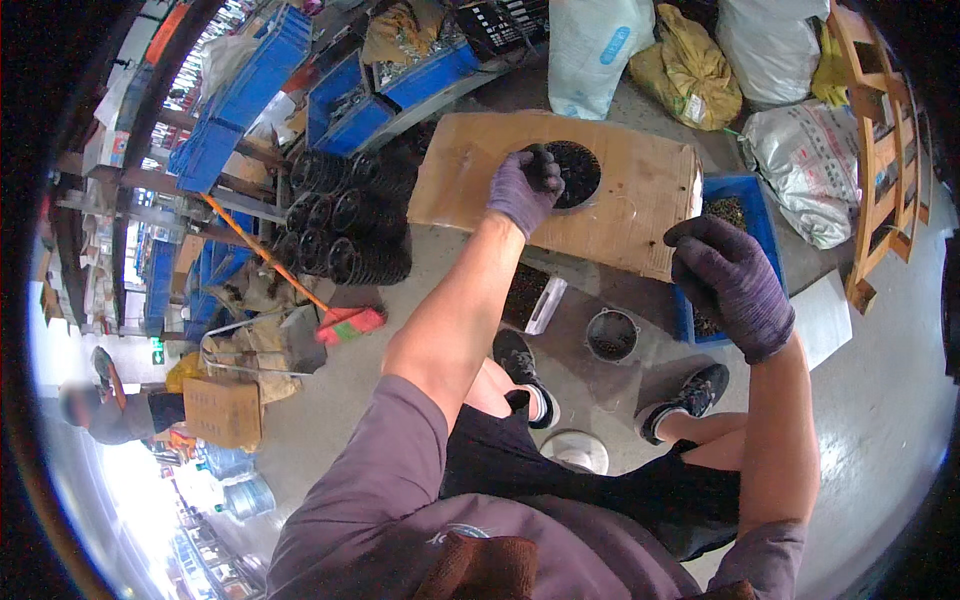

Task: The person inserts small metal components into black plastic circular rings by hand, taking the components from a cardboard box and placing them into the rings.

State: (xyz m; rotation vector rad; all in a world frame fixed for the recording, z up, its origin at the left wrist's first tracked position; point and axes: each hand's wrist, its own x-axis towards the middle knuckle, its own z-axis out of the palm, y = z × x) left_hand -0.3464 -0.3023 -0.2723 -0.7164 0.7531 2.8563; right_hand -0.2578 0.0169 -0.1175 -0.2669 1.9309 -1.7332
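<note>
My left hand (527, 190), in a purple-grey glove with dark fingers, is closed at the left edge of a round black dish-like part (578, 172). That part lies on a cardboard sheet (470, 165); its left side is partly covered by my hand. My right hand (738, 285), gloved the same way, hangs by the cardboard's right end above a blue bin (768, 215) of small metal pieces. Its fingers are bent and pressed together. Whatever either hand pinches is hidden or too small to make out.
Stacked black wire-like baskets (350, 225) stand left of the cardboard. Near my feet are a small round pot (611, 335) and a box of small parts (525, 297). Sacks (690, 70) and a wooden pallet (880, 170) line the far right. A broom (350, 323) leans left.
</note>
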